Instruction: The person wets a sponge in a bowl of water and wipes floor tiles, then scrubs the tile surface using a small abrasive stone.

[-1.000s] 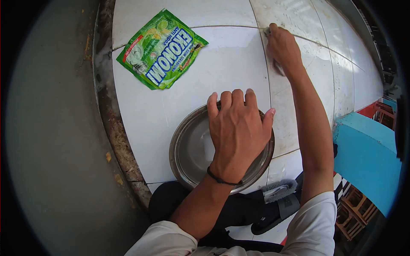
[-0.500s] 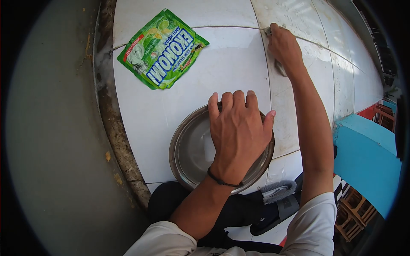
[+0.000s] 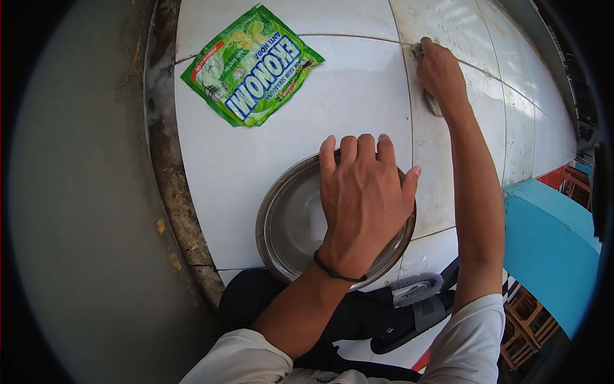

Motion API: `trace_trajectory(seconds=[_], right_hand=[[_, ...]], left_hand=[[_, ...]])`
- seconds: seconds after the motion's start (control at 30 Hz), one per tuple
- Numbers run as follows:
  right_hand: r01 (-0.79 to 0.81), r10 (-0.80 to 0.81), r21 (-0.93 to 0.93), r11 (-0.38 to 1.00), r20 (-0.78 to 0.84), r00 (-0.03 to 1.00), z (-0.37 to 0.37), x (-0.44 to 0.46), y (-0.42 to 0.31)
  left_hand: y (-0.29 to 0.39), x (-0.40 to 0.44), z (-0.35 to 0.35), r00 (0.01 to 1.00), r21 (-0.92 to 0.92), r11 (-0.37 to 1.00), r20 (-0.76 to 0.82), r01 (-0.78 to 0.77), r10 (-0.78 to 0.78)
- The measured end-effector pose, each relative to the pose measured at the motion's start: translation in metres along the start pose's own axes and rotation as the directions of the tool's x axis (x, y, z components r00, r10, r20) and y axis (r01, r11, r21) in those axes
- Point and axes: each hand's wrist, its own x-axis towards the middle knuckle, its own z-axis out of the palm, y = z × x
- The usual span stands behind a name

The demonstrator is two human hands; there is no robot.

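Over a round metal basin (image 3: 279,214) my left hand (image 3: 364,192) rests with its fingers spread, the fingertips at the basin's far rim. Something pale lies in the basin, partly behind that hand. Farther out on the white tiles, my right hand (image 3: 441,73) is closed around a greyish cloth (image 3: 433,104), pressed against the tiled surface; only parts of the cloth show beside the fingers. A green Ekonomi packet (image 3: 252,67) lies flat on the tiles at the upper left.
A grey brush (image 3: 419,288) lies near a black sandal (image 3: 409,323) below the basin. A blue structure (image 3: 553,237) and wooden furniture (image 3: 527,326) stand at the right. Along the left runs a rough stone edge (image 3: 182,211) beside a grey surface.
The view has shifted slightly, so the packet, basin and both hands appear a little farther right. Both hands keep nearly the same poses.
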Motion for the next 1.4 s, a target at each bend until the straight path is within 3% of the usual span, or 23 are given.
trace_trajectory(seconds=[0.2, 0.3, 0.33, 0.47, 0.7, 0.83, 0.87, 0.97, 1.03, 1.1, 1.2, 1.33, 1.4], right_hand=[[-0.042, 0.042, 0.021, 0.999, 0.001, 0.999, 0.000, 0.003, 0.015], [0.004, -0.002, -0.042, 0.999, 0.058, 0.998, -0.003, 0.005, 0.000], [0.042, -0.043, -0.023, 0.999, -0.006, 0.999, 0.000, 0.002, 0.010], [-0.050, 0.058, -0.135, 0.990, 0.058, 0.997, 0.001, 0.001, 0.034], [0.021, -0.019, -0.039, 0.999, 0.051, 0.999, -0.002, 0.006, -0.004], [0.072, -0.056, -0.217, 0.974, 0.078, 0.995, -0.002, -0.001, 0.054], [-0.070, 0.093, -0.205, 0.976, 0.108, 0.990, -0.009, -0.002, 0.059], [-0.047, 0.060, -0.165, 0.985, 0.075, 0.995, -0.009, -0.002, 0.061], [-0.022, 0.026, -0.118, 0.993, 0.036, 0.999, -0.008, -0.002, 0.026], [-0.055, 0.055, 0.008, 0.998, 0.022, 0.998, -0.008, -0.003, -0.011], [-0.101, 0.100, 0.031, 0.994, 0.020, 0.995, -0.005, -0.010, -0.013], [-0.218, 0.229, -0.122, 0.968, 0.085, 0.970, -0.012, -0.019, 0.049], [-0.267, 0.284, -0.173, 0.948, 0.085, 0.955, -0.017, -0.023, 0.068]], left_hand=[[-0.002, -0.002, 0.002, 1.000, 0.004, 1.000, -0.010, -0.007, 0.007], [0.000, 0.000, 0.001, 1.000, 0.003, 1.000, 0.000, -0.008, 0.008], [-0.001, 0.000, 0.000, 1.000, 0.002, 1.000, 0.001, -0.006, 0.006], [-0.005, -0.002, 0.002, 1.000, -0.011, 1.000, -0.019, -0.004, 0.004], [-0.005, -0.002, 0.003, 1.000, 0.005, 1.000, -0.011, -0.024, 0.024], [-0.007, -0.001, 0.000, 1.000, -0.009, 1.000, 0.004, -0.022, 0.023], [-0.007, -0.001, 0.000, 1.000, -0.003, 1.000, -0.001, -0.017, 0.017], [-0.003, -0.002, 0.003, 1.000, 0.023, 1.000, 0.002, -0.020, 0.020], [-0.001, -0.002, 0.004, 1.000, 0.055, 0.998, 0.008, -0.024, 0.024], [-0.002, -0.002, 0.005, 1.000, 0.055, 0.998, 0.007, -0.025, 0.025], [-0.004, -0.003, 0.004, 1.000, 0.046, 0.999, 0.012, -0.028, 0.028], [-0.004, -0.003, 0.002, 0.999, 0.022, 0.999, 0.009, -0.033, 0.033], [-0.002, -0.004, 0.005, 0.997, -0.017, 0.999, -0.069, -0.045, 0.044]])
